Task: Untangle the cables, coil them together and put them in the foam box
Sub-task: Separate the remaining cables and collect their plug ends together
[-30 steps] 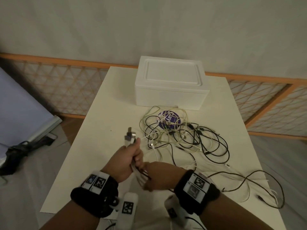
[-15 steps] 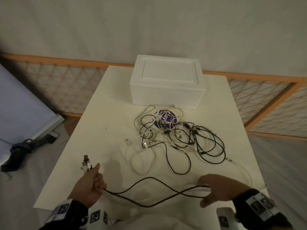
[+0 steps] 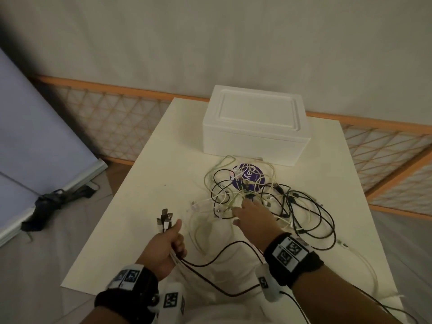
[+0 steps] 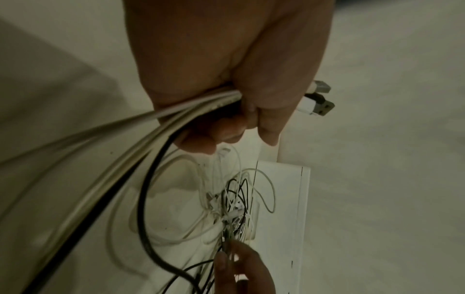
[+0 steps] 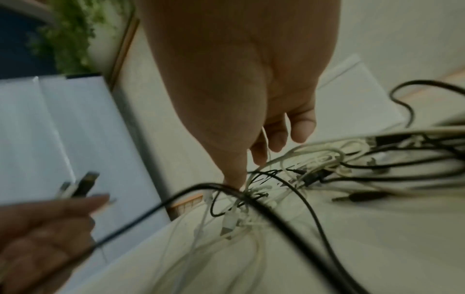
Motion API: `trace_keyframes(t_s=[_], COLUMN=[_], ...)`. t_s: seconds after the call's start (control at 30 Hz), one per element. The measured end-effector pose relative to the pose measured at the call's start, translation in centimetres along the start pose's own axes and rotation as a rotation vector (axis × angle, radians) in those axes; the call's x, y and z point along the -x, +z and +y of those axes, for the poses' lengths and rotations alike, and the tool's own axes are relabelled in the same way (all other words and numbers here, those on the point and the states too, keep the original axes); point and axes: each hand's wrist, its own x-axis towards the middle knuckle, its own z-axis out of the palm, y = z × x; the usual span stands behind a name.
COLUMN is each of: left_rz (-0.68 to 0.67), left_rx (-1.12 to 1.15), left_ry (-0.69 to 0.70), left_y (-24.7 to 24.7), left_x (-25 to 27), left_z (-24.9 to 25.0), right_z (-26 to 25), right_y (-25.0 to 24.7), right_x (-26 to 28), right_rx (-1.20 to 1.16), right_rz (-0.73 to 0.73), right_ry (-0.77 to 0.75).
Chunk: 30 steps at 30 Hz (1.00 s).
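Observation:
A tangle of black and white cables point(image 3: 268, 197) lies mid-table in front of the white foam box point(image 3: 254, 122), whose lid is on. My left hand point(image 3: 177, 237) grips a bundle of cable ends near the front left, with the USB plugs point(image 3: 164, 218) sticking up above the fist. The left wrist view shows its fingers point(image 4: 239, 123) curled round several white cables and one black cable. That black cable point(image 3: 210, 263) trails from the fist across the front of the table. My right hand point(image 3: 243, 206) reaches into the near edge of the tangle, and its fingers point(image 5: 259, 157) are extended and touch the cables point(image 5: 251, 199).
A round purple label point(image 3: 249, 177) lies under the tangle. The white table point(image 3: 145, 206) ends close on my left. An orange lattice fence point(image 3: 112, 127) runs behind it. A pale board point(image 3: 35, 136) leans at the left, with a dark bundle point(image 3: 51, 202) on the floor.
My right hand has let go of the stretched cables at the front and moved forward into the tangle. My left hand has come up and to the right with the plug ends.

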Motion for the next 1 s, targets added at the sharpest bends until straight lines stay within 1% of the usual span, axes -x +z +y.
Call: trace_keyframes(t_s=[0.03, 0.07, 0.17, 0.2, 0.23, 0.3, 0.37, 0.43, 0.57, 0.7, 0.8, 0.9, 1.0], left_rz=[-0.005, -0.021, -0.146, -0.189, -0.229, -0.286, -0.301, -0.284, -0.234, -0.141, -0.114, -0.132, -0.101], left_rx=[0.001, 0.004, -0.094, -0.121, -0.116, -0.012, 0.134, 0.215, 0.219, 0.233, 0.200, 0.191, 0.222], left_ry=[-0.001, -0.010, -0.084, -0.111, -0.125, -0.107, -0.084, -0.083, -0.074, -0.033, -0.026, -0.021, 0.006], left_y=[0.3, 0.6, 2.1, 2.8, 3.4, 4.9, 5.9, 6.2, 6.0, 5.3, 5.2, 5.8, 5.2], left_x=[0.2, 0.4, 1.0, 1.1, 1.1, 1.0, 0.5, -0.3, -1.9, -3.5, -3.8, -3.8, -4.6], left_z=[0.3, 0.6, 1.5, 1.6, 1.7, 2.2, 3.3, 4.5, 5.4, 5.9, 5.6, 5.3, 6.2], right_z=[-0.1, -0.3, -1.7, -2.4, -3.0, -4.2, -4.1, -2.9, 1.2, 4.6, 6.5, 7.7, 9.5], right_y=[-0.4, -0.9, -3.4, -4.4, -5.3, -6.2, -5.9, -5.7, -5.3, -5.5, -6.3, -6.6, -5.9], right_x=[-0.4, -0.8, -0.8, -0.4, 0.2, 1.7, 3.1, 4.4, 6.7, 8.8, 9.9, 10.3, 10.7], right_rx=[0.016, -0.029, -0.301, -0.356, -0.375, -0.283, -0.226, -0.276, -0.363, -0.252, -0.212, -0.194, -0.264], right_rz=[0.005, 0.018, 0.096, 0.095, 0.068, -0.010, -0.044, -0.013, 0.096, 0.163, 0.205, 0.182, 0.232], right_ry=[-0.026, -0.063, -0.172, -0.205, -0.250, -0.342, -0.355, -0.304, -0.096, 0.120, 0.317, 0.410, 0.468])
